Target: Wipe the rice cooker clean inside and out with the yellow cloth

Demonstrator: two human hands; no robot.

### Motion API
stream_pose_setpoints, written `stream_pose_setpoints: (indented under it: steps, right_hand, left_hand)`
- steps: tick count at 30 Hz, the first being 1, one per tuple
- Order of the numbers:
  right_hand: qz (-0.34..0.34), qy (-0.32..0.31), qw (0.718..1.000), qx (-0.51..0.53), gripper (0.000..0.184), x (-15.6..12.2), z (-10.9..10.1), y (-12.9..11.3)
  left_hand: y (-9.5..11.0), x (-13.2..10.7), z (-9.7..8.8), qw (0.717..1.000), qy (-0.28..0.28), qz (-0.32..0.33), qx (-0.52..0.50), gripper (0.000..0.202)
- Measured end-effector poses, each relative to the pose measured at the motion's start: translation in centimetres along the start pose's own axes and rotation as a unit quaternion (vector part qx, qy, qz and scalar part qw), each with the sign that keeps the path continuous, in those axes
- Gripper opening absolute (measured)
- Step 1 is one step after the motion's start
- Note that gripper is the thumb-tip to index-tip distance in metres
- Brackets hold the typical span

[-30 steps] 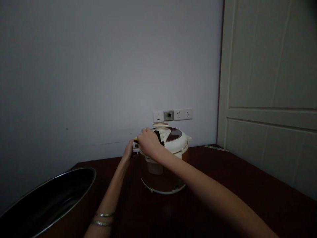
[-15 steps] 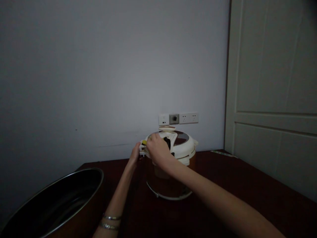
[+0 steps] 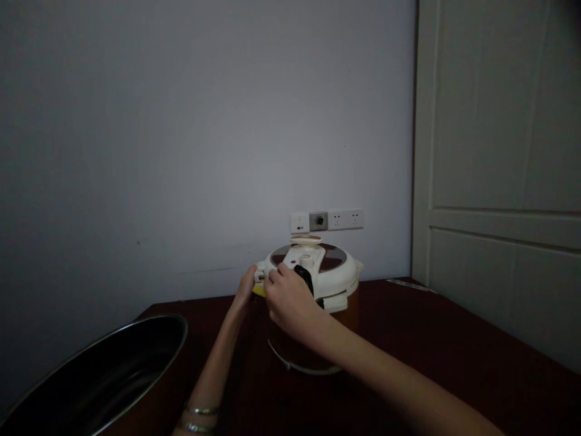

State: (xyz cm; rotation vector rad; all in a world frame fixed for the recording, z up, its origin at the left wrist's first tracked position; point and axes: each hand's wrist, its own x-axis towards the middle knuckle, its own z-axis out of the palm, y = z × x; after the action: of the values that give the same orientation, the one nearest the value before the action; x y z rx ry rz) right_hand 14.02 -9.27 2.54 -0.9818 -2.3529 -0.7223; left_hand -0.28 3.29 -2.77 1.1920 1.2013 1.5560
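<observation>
An electric pressure cooker (image 3: 338, 281) with a white lid and brown body stands on the dark red table. My left hand (image 3: 245, 287) is closed on the white side handle (image 3: 259, 274) at the lid's left edge. Across the front of the lid reaches my right hand (image 3: 290, 300), its fingers curled round a black-and-yellow item (image 3: 305, 277). The black part shows above the knuckles and a yellow part by the left handle; the hand hides the middle, so I cannot tell its kind.
A large dark oval pan (image 3: 131, 357) with a metal rim sits at the front left. Wall sockets (image 3: 336, 220) are behind the cooker. A flat strip (image 3: 411, 284) lies at the table's back right, near a panelled door (image 3: 499, 272).
My right hand has moved down along the cooker's front left with the black-and-yellow item. The yellow part is now lower, under the side handle. My left hand stays at the handle.
</observation>
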Motion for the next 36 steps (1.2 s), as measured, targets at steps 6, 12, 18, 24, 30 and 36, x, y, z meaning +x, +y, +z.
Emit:
stream_pose_setpoints:
  steps: [6, 12, 18, 24, 30, 36]
  right_hand:
    - [-0.05, 0.131, 0.981, 0.137, 0.032, -3.4, -1.3, 3.8]
    - [0.001, 0.199, 0.96, 0.198, 0.032, -1.5, -2.2, 14.9]
    - [-0.038, 0.028, 0.977, 0.206, 0.035, 1.8, 0.2, 18.8]
    - [-0.059, -0.047, 0.982, 0.171, 0.041, 3.8, 0.6, 17.3]
    - [0.006, 0.002, 1.0, -0.008, 0.024, 4.2, 2.5, 14.9]
    - [-0.001, -0.018, 0.999, 0.032, 0.028, 4.5, 2.7, 15.5]
  left_hand:
    - [-0.4, 0.2, -0.4, 0.998, 0.022, 0.035, 0.053, 0.032]
    - [1.0, 2.0, -1.0, 0.989, 0.082, 0.07, 0.102, 0.021]
    - [1.2, 2.4, 0.3, 0.985, 0.075, 0.105, 0.111, 0.036]
    - [0.5, 1.4, 1.2, 0.961, 0.149, 0.18, 0.151, 0.025]
    - [0.7, 1.3, 1.4, 0.959, 0.136, 0.19, 0.163, 0.026]
    - [0.6, 1.3, 1.2, 0.958, 0.136, 0.192, 0.165, 0.028]
